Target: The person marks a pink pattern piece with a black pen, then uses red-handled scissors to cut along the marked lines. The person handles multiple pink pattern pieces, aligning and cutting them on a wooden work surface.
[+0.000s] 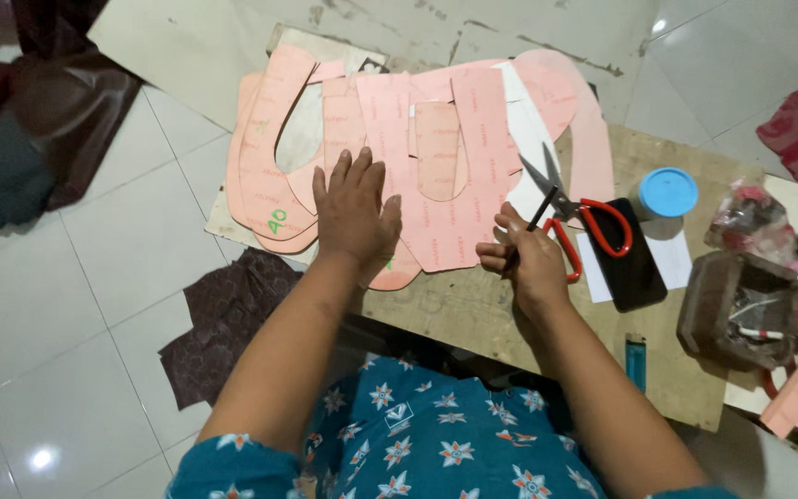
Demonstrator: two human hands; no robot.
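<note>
My left hand (355,211) lies flat, fingers spread, on a pile of pink card pattern pieces (445,148) spread over a low wooden board (473,305). My right hand (521,259) grips a thin dark pen (536,220), its tip near the lower right edge of the pink pieces. Red-handled scissors (584,222) lie just right of that hand, blades pointing up-left. One pink piece at the left bears a green mark (277,220).
A black phone (634,263) on white paper, a blue round lid (668,191), a brown box of odds and ends (741,310) and a blue lighter (636,360) sit at the right. Dark cloth scraps (223,319) lie on the white tile floor at left.
</note>
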